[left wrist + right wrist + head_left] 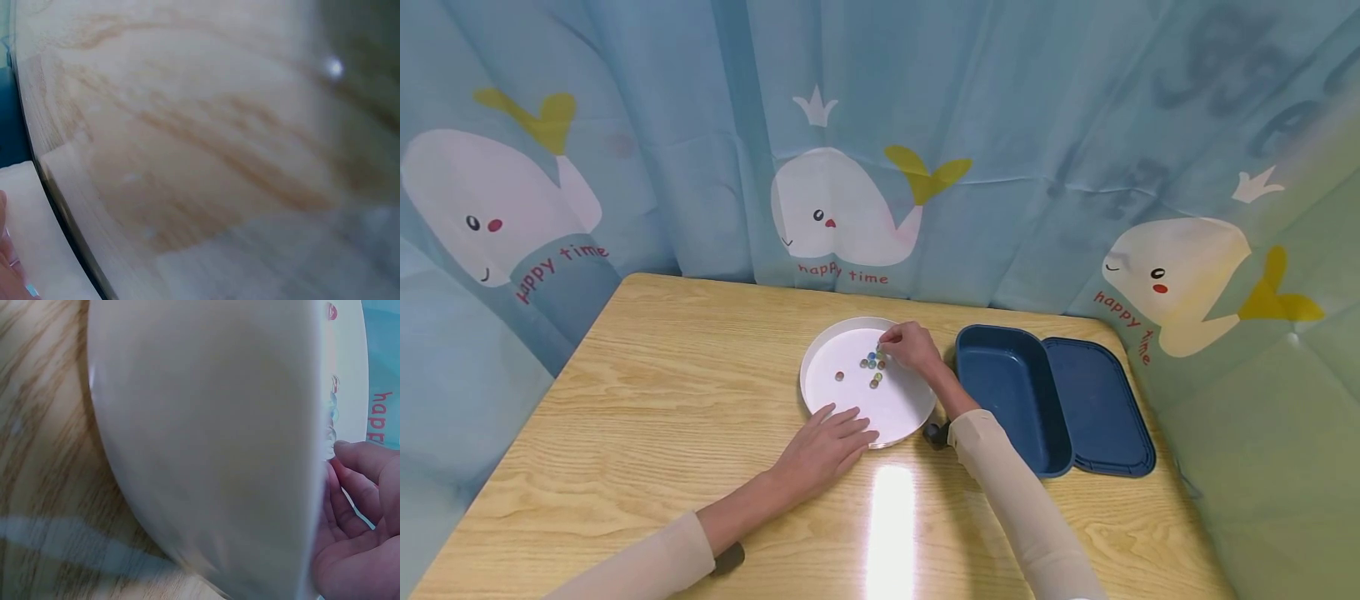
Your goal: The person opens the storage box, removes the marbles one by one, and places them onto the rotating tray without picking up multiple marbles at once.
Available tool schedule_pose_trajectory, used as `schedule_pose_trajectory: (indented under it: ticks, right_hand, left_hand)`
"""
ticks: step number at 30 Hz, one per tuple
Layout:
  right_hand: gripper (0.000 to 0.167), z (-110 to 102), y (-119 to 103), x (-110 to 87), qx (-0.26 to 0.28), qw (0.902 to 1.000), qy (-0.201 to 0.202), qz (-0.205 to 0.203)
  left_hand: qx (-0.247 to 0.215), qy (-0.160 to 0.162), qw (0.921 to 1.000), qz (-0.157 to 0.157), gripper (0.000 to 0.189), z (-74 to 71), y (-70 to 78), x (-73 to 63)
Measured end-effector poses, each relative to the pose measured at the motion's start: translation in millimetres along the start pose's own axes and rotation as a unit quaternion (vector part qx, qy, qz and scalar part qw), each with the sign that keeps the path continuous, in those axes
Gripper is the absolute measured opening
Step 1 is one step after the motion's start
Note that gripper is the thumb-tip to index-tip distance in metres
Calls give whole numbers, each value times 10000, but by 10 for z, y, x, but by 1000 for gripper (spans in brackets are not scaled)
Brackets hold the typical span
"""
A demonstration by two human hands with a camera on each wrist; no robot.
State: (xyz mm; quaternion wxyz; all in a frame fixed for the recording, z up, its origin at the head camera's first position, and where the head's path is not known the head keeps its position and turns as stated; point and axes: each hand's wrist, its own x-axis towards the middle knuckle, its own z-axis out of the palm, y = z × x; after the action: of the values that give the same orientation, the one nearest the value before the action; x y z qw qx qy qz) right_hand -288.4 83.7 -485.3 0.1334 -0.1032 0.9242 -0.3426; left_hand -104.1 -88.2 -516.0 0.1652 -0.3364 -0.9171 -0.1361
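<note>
A round white tray stands on the table with several glass marbles bunched near its middle. One reddish marble lies apart on the left. My right hand reaches in over the tray's right side, and its thumb and fingertips pinch a marble at the back of the bunch. In the right wrist view that marble looks clear, partly hidden by the rim. The left hand rests over the tray's front left rim with its fingers spread and straight.
Right of the tray sits an open dark blue container, with its blue lid lying flat beside it. The wooden table extends to the left. A blue whale-print curtain hangs behind and along the sides.
</note>
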Motion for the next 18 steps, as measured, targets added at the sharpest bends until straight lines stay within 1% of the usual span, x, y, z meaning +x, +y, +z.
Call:
schedule_pose_trajectory:
  ticks: [3,9,18]
  right_hand:
    - [16,3,8,3,11,10000,-22,6]
    - [15,-12,4,-18,32,10000,-11,-56]
    - [18,-67,-29,-40,-23,9996,74,-261]
  left_hand:
    - [42,-53,10000,3,25,-9,5,-2]
    - [1,-42,10000,-8,25,-1,6,0]
    - [-31,-30,10000,17,26,-12,1,5]
